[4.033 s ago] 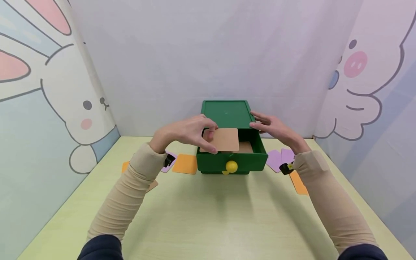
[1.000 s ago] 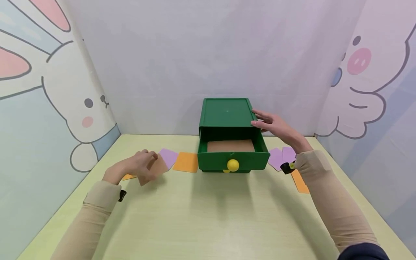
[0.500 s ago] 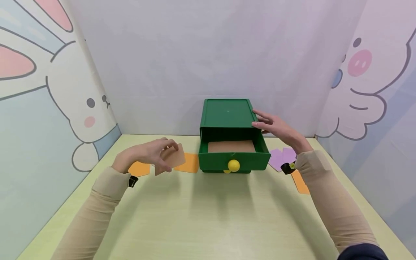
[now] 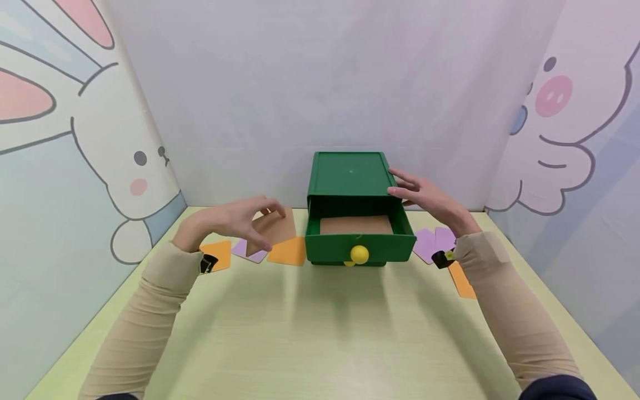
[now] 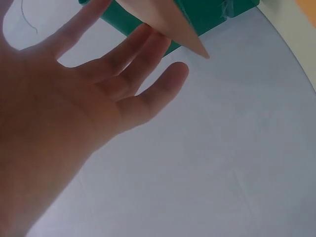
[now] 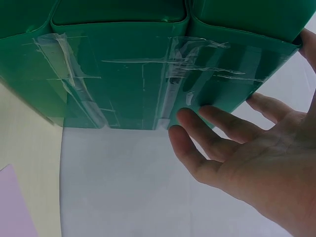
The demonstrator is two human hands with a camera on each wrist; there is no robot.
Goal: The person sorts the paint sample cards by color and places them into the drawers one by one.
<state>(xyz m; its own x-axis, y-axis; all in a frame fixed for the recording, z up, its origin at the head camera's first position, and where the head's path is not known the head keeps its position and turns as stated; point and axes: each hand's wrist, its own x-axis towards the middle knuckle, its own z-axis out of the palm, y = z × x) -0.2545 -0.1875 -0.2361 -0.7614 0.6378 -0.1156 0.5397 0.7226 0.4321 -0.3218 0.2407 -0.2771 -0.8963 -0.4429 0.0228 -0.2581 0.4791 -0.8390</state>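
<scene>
My left hand (image 4: pixel 235 219) pinches a tan rounded-corner card (image 4: pixel 277 229) between thumb and fingers, tilted above the table left of the green drawer unit (image 4: pixel 351 173). In the left wrist view this card (image 5: pixel 160 19) shows against the fingertips, with green plastic behind. The unit's top drawer (image 4: pixel 332 248) is pulled out, and another tan card (image 4: pixel 356 224) lies inside it. My right hand (image 4: pixel 427 199) rests on the unit's upper right edge. The right wrist view shows its fingers (image 6: pixel 212 140) loosely extended along the taped green side (image 6: pixel 138 74).
Left of the unit, orange cards (image 4: pixel 287 251) and a purple card (image 4: pixel 250 253) lie on the pale table (image 4: pixel 325 344). To its right are purple cards (image 4: pixel 425 244) and an orange card (image 4: pixel 461 280). A yellow knob (image 4: pixel 359 254) juts from the drawer front.
Earlier my left hand held a tan card over the drawer; it later took up a tan card at the left and has raised it rightward towards the unit. My right hand stays on the unit.
</scene>
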